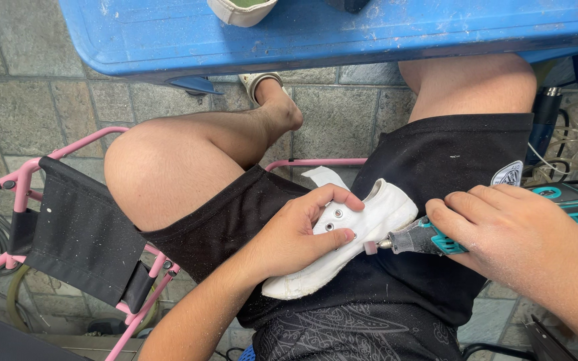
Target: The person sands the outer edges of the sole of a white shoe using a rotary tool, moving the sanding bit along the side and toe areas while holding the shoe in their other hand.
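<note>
While left hand grips white shoe on lap, right hand clasps teal rotary tool w/ tip at sole.

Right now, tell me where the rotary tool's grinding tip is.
In the head view, right of centre, the small tip meets the sole edge of the white shoe on the lap, between the left hand and right hand.
</note>
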